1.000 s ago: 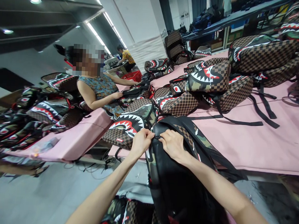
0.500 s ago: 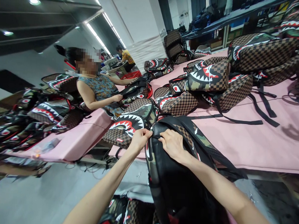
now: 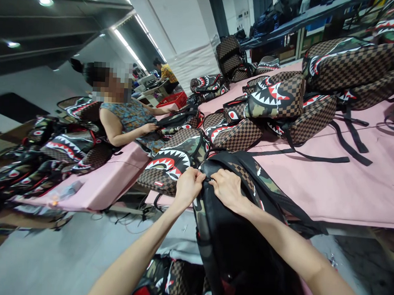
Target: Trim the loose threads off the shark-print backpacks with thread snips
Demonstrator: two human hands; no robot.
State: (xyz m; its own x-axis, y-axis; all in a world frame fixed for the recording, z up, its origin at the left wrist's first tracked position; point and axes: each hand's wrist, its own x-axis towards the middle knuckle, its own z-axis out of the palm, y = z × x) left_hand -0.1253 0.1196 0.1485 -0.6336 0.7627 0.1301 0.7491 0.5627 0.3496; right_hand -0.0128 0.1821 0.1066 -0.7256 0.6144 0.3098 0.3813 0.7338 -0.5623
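Note:
A backpack (image 3: 241, 238) with black panels, camouflage trim and brown checks leans from the pink table's edge toward me. At its top edge, my left hand (image 3: 189, 184) is closed in a pinch on the rim. Just to the right, my right hand (image 3: 227, 186) is also closed, thumb and fingertips pinching the black material. A small shiny bit shows at the right fingertips, too small to name. The two sets of fingertips are close together but apart. Against the far side of this bag lies another shark-mouth backpack (image 3: 169, 163), untouched by my hands.
More checked backpacks (image 3: 275, 99) are piled on the pink table (image 3: 340, 190), with loose black straps (image 3: 322, 157). A co-worker (image 3: 126, 113) at the left handles another bag. Other bags (image 3: 68, 147) cover the left table, and several (image 3: 177, 280) lie below me.
My left hand has shifted slightly right, closer to the right hand, still pinching the rim. My right hand stays almost in place. The co-worker's head and hands have moved a little left.

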